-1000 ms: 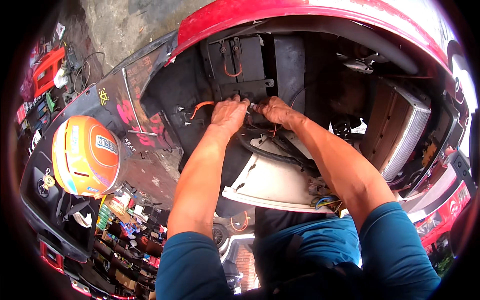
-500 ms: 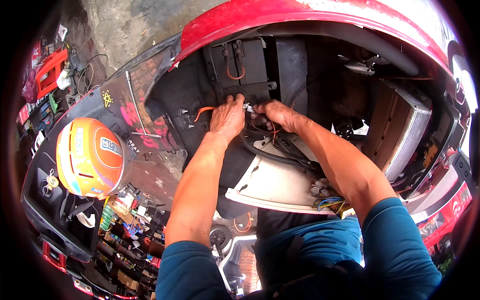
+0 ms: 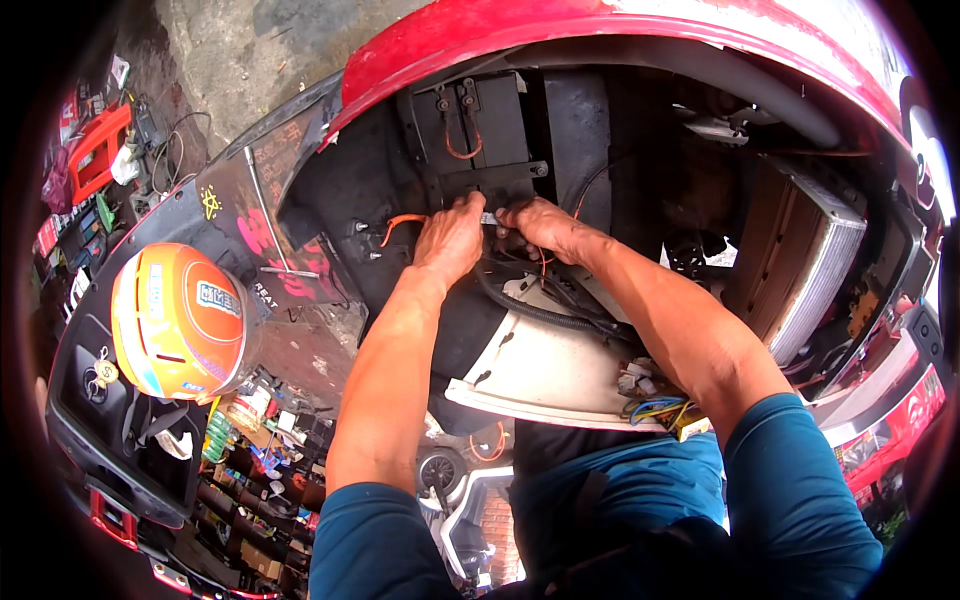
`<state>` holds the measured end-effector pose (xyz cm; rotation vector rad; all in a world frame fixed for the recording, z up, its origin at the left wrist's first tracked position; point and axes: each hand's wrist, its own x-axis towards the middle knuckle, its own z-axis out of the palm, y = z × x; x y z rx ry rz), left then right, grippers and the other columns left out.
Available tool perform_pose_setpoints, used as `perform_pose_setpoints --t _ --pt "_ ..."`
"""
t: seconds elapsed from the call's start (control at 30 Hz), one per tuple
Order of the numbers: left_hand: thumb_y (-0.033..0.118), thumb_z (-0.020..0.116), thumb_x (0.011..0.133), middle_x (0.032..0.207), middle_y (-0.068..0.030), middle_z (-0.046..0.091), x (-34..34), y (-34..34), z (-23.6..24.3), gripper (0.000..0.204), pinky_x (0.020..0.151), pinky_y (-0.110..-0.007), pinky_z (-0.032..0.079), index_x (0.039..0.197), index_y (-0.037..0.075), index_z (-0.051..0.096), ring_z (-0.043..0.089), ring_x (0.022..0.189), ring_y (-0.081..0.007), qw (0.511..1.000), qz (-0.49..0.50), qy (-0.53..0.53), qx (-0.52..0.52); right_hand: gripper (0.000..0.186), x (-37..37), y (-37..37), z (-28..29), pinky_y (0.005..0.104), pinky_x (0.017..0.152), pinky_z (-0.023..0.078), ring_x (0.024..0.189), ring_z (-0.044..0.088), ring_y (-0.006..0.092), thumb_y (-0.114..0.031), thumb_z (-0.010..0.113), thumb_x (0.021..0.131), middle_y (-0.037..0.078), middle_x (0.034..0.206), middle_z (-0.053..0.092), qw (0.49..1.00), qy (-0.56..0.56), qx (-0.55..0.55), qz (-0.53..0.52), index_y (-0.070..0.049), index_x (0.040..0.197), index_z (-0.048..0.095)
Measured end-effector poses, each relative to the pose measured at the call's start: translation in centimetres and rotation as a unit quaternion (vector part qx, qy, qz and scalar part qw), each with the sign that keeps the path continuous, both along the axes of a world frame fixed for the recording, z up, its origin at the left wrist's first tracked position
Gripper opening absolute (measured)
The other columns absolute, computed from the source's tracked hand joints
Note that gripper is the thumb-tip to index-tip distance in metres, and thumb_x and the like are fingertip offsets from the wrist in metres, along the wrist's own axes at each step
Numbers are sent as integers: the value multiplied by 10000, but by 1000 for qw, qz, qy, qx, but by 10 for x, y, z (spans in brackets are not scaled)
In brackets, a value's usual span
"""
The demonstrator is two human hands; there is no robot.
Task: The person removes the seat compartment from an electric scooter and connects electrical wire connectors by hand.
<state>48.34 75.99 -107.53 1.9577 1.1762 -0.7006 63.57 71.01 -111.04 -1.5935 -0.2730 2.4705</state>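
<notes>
My left hand (image 3: 452, 238) is closed, its fingers pinching one end of a small pale wire connector (image 3: 489, 218). A thick orange cable (image 3: 401, 220) runs in from the left and ends beside this hand. My right hand (image 3: 545, 228) is closed on the connector's other end, so the two hands almost meet. Below the right hand hang a thin orange wire (image 3: 544, 262) and dark wires. A black corrugated tube (image 3: 545, 316) passes under it. Just beyond my hands stand dark battery blocks (image 3: 495, 125), joined by a short orange cable loop (image 3: 462, 150). My fingers hide part of the connector.
A red body panel (image 3: 520, 30) arches over the bay. At right stands a finned metal box (image 3: 815, 260). A white panel (image 3: 530, 365) lies near my waist, with loose coloured wires (image 3: 660, 408) on it. On the left are an orange helmet (image 3: 180, 320) and a T-shaped metal tool (image 3: 265, 215).
My hands stay together at the connector, with a slight shift of the fingers; the right hand has edged a little left. The whole view has shifted slightly.
</notes>
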Motion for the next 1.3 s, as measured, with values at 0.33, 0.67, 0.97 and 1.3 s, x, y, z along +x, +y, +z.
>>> perform_pose_setpoints --t 0.33,0.67,0.97,1.3 --pt "-7 561 783 1009 -212 632 -14 5 -14 280 857 -391 466 1062 -25 566 613 976 -343 950 273 -81 -130 332 5 3 -2 264 463 335 490 365 97 -326 486 972 -16 626 528 1000 22 -10 20 -55 828 613" --pt "15 572 871 848 -110 625 -12 24 -2 220 576 -282 551 1065 -87 595 610 710 -157 837 437 -51 -326 369 -5 -6 -16 357 658 478 697 602 218 -340 475 972 95 778 649 966 -33 236 95 4 986 609" --pt "13 561 869 892 -130 641 -27 19 -13 217 604 -313 572 1058 -88 599 621 715 -175 761 511 -103 -386 309 4 1 18 469 801 472 911 615 382 -298 477 944 200 911 655 835 -174 398 338 -17 1022 578" --pt "17 559 870 825 -115 640 -26 17 -13 164 563 -299 558 995 -75 611 607 656 -158 777 502 -97 -367 300 1 -4 2 467 709 490 795 636 377 -305 489 934 183 854 663 778 -176 484 360 -25 989 582"
